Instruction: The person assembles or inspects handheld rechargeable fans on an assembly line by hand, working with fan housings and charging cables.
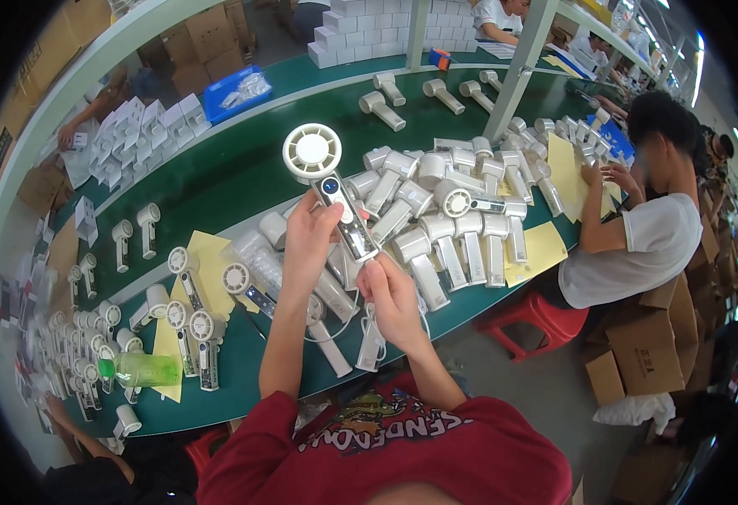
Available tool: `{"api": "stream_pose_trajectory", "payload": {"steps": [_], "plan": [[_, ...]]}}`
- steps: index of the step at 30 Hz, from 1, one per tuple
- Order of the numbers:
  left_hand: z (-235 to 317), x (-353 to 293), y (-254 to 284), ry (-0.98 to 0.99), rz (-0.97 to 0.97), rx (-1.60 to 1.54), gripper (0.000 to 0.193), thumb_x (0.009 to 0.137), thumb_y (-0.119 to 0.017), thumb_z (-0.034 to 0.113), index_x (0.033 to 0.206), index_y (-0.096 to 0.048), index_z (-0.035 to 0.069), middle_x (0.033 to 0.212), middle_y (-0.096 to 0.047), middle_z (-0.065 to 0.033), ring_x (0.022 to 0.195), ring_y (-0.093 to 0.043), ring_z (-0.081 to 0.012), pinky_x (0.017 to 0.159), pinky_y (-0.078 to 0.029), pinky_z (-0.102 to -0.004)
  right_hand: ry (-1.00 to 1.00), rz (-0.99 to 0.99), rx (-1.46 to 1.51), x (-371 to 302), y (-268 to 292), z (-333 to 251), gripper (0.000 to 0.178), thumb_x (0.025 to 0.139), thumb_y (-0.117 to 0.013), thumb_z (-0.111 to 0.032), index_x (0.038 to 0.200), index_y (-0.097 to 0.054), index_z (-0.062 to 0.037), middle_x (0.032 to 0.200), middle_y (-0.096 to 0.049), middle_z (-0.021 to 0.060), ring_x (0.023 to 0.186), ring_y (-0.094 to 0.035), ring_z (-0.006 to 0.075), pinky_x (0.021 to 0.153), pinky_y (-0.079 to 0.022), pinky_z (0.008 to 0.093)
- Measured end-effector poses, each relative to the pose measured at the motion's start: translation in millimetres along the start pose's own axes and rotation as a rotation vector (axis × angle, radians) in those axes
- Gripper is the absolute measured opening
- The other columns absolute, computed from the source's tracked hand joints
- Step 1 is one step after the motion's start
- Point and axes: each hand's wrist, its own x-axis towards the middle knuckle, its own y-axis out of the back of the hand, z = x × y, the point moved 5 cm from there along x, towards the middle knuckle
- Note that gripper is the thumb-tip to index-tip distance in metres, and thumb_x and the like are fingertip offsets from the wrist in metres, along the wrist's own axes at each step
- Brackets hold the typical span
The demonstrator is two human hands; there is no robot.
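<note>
A white handheld fan (312,151) with a round grille stands tilted over the green bench, its inner electronics showing along the open handle. My left hand (306,244) is wrapped round the handle, thumb on its front. At the handle's lower end, my right hand (390,296) pinches what looks like the end of a white cable (353,316); the fingers hide the tip. That cable loops below both hands. Beside my right hand lies a heap of white fans (436,231), mostly closed housings. Several fans with bare circuit boards (203,328) lie left of my left forearm.
A green conveyor belt (242,181) carrying fans runs behind the bench. A green bottle (146,370) lies at left among fans and yellow paper sheets (541,252). A blue tray (234,94) and stacked white boxes (360,38) are beyond. A co-worker (638,219) sits at right, near a red stool (537,324).
</note>
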Motion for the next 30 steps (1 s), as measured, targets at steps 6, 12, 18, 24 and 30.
{"api": "stream_pose_trajectory", "payload": {"steps": [6, 12, 18, 24, 30], "plan": [[-17, 3, 5, 0.033, -0.022, -0.187, 0.038, 0.081, -0.038, 0.023, 0.107, -0.046, -0.003, 0.077, -0.061, -0.0156, 0.066, -0.063, -0.0235, 0.066, -0.052, -0.0322, 0.036, -0.044, -0.218, -2, -2, 0, 0.026, 0.092, -0.039, -0.014, 0.069, -0.042, -0.0018, 0.060, -0.043, 0.0006, 0.056, -0.038, 0.0067, 0.052, -0.032, 0.0216], [-11, 0, -3, 0.084, -0.148, -0.199, 0.053, 0.076, -0.046, 0.022, 0.122, -0.036, -0.003, 0.099, -0.057, -0.0177, 0.083, -0.062, -0.0259, 0.069, -0.052, -0.0340, 0.047, 0.009, -0.072, 0, 4, -2, 0.026, 0.092, -0.039, -0.015, 0.070, -0.042, -0.0018, 0.061, -0.043, 0.0003, 0.056, -0.038, 0.0065, 0.052, -0.031, 0.0213], [-8, -1, -7, 0.060, -0.236, -0.234, 0.050, 0.076, -0.044, 0.010, 0.123, -0.031, -0.002, 0.112, -0.052, -0.0231, 0.091, -0.060, -0.0282, 0.076, -0.050, -0.0367, 0.098, 0.067, -0.162, -2, 10, -6, 0.023, 0.092, -0.041, -0.014, 0.073, -0.045, -0.0010, 0.061, -0.044, 0.0003, 0.057, -0.038, 0.0064, 0.051, -0.031, 0.0216], [-10, -3, -15, 0.095, -0.178, -0.414, 0.050, 0.078, -0.046, 0.009, 0.125, -0.029, 0.003, 0.121, -0.045, -0.0256, 0.100, -0.056, -0.0314, 0.085, -0.046, -0.0394, 0.203, 0.126, -0.254, 3, 15, -13, 0.023, 0.091, -0.042, -0.013, 0.072, -0.046, -0.0010, 0.061, -0.045, 0.0001, 0.057, -0.038, 0.0061, 0.052, -0.032, 0.0216], [-11, -3, -18, 0.124, -0.214, -0.354, 0.054, 0.080, -0.051, 0.015, 0.128, -0.030, 0.003, 0.120, -0.046, -0.0263, 0.102, -0.054, -0.0322, 0.089, -0.042, -0.0408, 0.107, 0.094, -0.139, 0, 20, -7, 0.024, 0.091, -0.042, -0.015, 0.072, -0.046, -0.0016, 0.063, -0.045, -0.0001, 0.058, -0.038, 0.0058, 0.052, -0.032, 0.0209]]}}
